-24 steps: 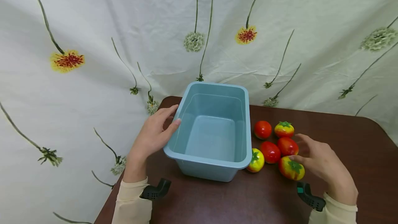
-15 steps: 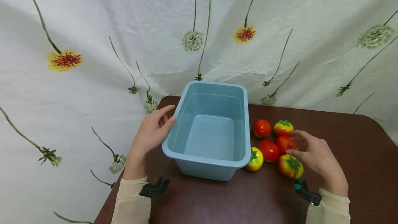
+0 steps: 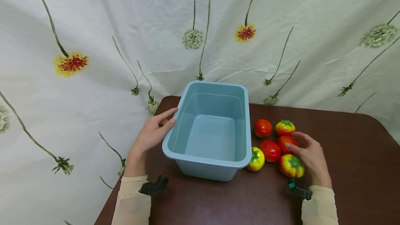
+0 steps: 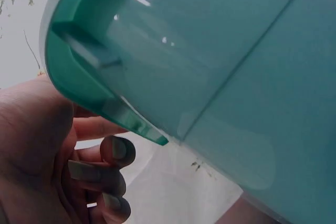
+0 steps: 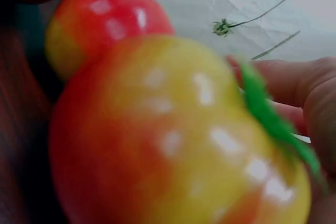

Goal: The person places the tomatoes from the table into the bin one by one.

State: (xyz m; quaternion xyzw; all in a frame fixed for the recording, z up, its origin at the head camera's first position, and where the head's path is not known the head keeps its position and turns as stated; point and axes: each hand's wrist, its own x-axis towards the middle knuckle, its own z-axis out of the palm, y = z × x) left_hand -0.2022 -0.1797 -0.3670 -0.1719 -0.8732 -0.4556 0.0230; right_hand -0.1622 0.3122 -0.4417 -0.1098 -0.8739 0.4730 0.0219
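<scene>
In the head view a blue plastic basin (image 3: 206, 169) stands on the brown table, its inside bare. My left hand (image 3: 153, 131) is at its left rim, thumb and index fingertips right at the edge; the left wrist view shows the other fingers loosely bent below the green-looking rim (image 4: 94, 95). To the right, my right hand (image 3: 310, 152) reaches over a red tomato (image 3: 284, 143), thumb in front and fingers behind. Close by lie a yellow-and-red tomato with a green leaf top (image 3: 291, 166), another behind it (image 3: 285, 127), and a red tomato (image 3: 270, 150).
A further red tomato (image 3: 262, 128) and a yellow tomato (image 3: 257, 159) lie along the basin's right side. A white flowered cloth (image 3: 156, 27) hangs behind the brown table (image 3: 359, 141). Each wrist wears a black camera band (image 3: 154, 186).
My right hand has moved left and inward, its thumb and fingers coming over the red tomato. The left hand shifts only slightly at the rim. Basin and tomatoes keep their places.
</scene>
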